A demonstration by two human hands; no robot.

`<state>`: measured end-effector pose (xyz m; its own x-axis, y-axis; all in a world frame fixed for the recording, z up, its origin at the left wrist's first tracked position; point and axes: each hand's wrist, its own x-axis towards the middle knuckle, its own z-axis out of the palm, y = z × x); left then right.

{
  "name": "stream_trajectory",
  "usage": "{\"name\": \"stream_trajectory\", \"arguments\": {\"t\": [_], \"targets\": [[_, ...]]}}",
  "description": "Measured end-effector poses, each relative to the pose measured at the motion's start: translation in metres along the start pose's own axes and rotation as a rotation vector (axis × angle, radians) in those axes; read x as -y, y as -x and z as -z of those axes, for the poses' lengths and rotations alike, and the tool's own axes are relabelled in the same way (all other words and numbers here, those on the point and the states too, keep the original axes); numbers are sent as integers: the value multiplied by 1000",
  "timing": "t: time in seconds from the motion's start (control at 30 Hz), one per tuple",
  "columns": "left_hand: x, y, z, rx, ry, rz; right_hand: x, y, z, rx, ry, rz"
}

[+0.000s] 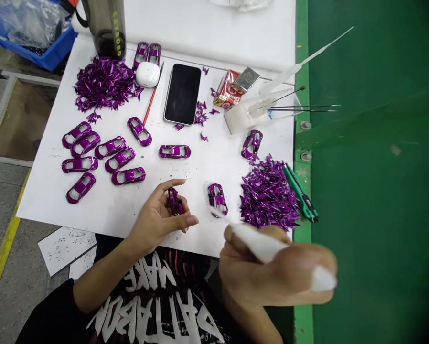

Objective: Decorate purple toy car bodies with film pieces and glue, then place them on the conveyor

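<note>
My left hand (160, 215) is closed on a small purple toy car body (174, 201), held on edge between thumb and fingers over the white table (207, 43). My right hand (272, 272) is near the camera and blurred, closed around a white pen-like tool (257, 243) whose tip points toward another purple car body (217, 198) lying on the table. A pile of purple trimmings (268, 196) lies just right of that car.
Several finished purple car bodies (100, 162) lie in rows at the left. A second pile of trimmings (103, 83), a black phone (182, 93), a white earbud case (147, 74), a dark bottle (105, 26), a green utility knife (302, 193) and a white holder with thin tools (257, 107) are also here.
</note>
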<state>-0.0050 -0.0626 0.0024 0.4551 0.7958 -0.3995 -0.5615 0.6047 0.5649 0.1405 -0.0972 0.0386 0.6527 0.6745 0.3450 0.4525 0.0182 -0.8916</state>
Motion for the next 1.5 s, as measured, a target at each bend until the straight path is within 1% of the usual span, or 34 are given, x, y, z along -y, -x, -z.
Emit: {"name": "stream_trajectory", "arguments": {"t": [0.03,0.07,0.1,0.13,0.17,0.2,0.23,0.3,0.33,0.4,0.47,0.53,0.57,0.6,0.67,0.73,0.77,0.8,0.83,0.87,0.93,1.0,1.03,1.1,1.13,1.17,1.2,1.27,1.37,1.5], "targets": [[-1,0,0,1,-3,-1,0,-11,-4,-36,-73,-30],[-2,0,-1,2,-3,-1,-2,-25,-10,-35,-151,-58],[-2,0,-2,2,2,-2,-6,-39,-16,9,-209,-81],[-3,0,-3,3,8,-1,-13,-54,-22,86,-229,-80],[-4,1,-4,3,15,-2,-21,-69,-30,170,-190,-46],[-5,1,-5,4,20,-3,-31,-82,-37,233,-91,11],[-6,1,-5,6,23,-4,-39,-94,-44,273,51,64],[-7,2,-6,12,23,-5,-52,-109,-54,342,329,96],[-8,2,-7,13,23,-4,-54,-112,-56,363,422,89],[-9,3,-6,13,21,-4,-48,-111,-54,401,578,89],[-9,3,-6,22,15,-10,-32,-100,-48,420,764,157],[-8,3,-6,36,16,-19,-13,-87,-49,446,923,258],[-7,3,-6,43,20,-22,-5,-82,-56,479,926,308],[-5,3,-5,48,27,-25,2,-79,-67,520,875,351],[-3,3,-5,51,35,-31,8,-79,-98,616,720,421],[-1,4,-5,50,27,-37,7,-86,-131,676,630,470],[-1,5,-5,46,20,-39,5,-90,-144,694,604,489],[-1,5,-5,44,11,-38,3,-92,-152,709,578,506],[-1,6,-5,40,4,-38,2,-93,-155,716,553,520],[-1,6,-5,39,-3,-39,1,-92,-154,709,530,534],[-2,6,-6,41,-12,-40,3,-88,-136,658,492,555],[-1,6,-6,43,-17,-44,3,-88,-106,557,473,558],[0,5,-6,41,-19,-46,2,-92,-89,487,509,533],[0,5,-6,37,-24,-49,-7,-108,-57,369,723,410],[0,5,-5,37,-27,-50,-14,-119,-43,340,865,328],[-1,5,-5,40,-31,-45,-22,-130,-31,343,994,254],[-1,5,-6,44,-34,-36,-31,-141,-22,372,1077,203],[-3,6,-7,52,-36,-11,-49,-159,-12,463,1114,175],[-6,8,-11,32,-50,15,-68,-169,-9,540,1056,194],[-4,10,-15,-6,-90,-8,-75,-167,-8,518,966,207]]}}
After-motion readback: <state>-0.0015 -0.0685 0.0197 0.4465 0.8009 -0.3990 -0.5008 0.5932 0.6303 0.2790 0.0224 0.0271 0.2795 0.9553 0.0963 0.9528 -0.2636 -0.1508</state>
